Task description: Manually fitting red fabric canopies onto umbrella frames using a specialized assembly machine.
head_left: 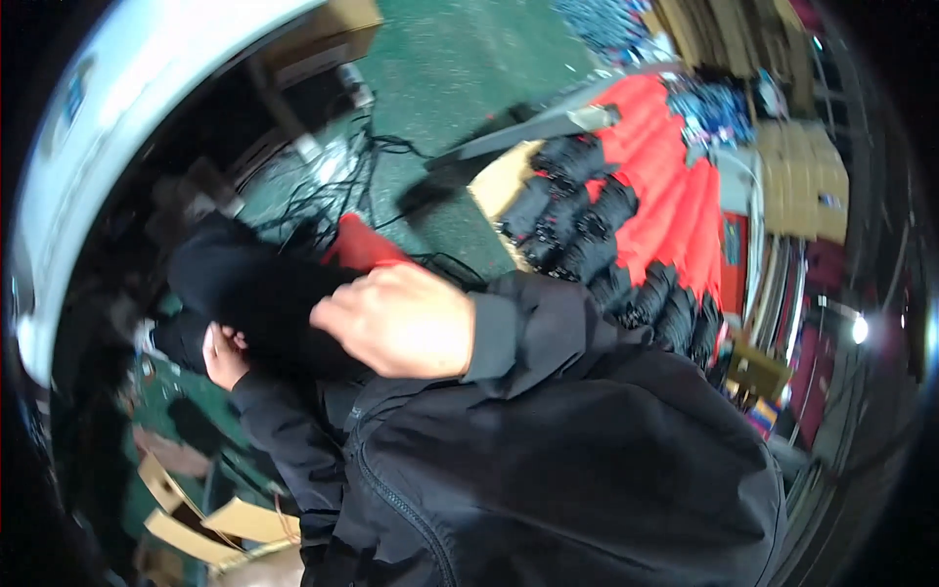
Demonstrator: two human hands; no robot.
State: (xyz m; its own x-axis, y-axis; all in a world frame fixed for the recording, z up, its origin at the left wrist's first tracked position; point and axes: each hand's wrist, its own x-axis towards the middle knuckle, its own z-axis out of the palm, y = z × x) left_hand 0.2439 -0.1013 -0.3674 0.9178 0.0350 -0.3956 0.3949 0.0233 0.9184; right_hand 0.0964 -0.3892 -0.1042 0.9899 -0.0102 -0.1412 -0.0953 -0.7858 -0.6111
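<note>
A black cloth piece [264,284] stretches in front of me at the left. My right hand [396,321] is closed on its near end, knuckles up, with a slight motion blur. Lower and further left, my left hand [225,358] has curled fingers pinched against the underside of the same dark cloth. A red fabric part [368,247] sticks out just beyond my right hand; whether it joins the black cloth I cannot tell. To the right lies a stack of red and black fabric pieces [653,176], their black ends bunched into rolls [587,215].
Black cables [362,161] tangle on the green floor [460,49] ahead. A cardboard box [328,39] stands at the far left, and an open one [220,528] at the lower left. Folded cardboard [802,181] and blue bundles [714,108] are at the right.
</note>
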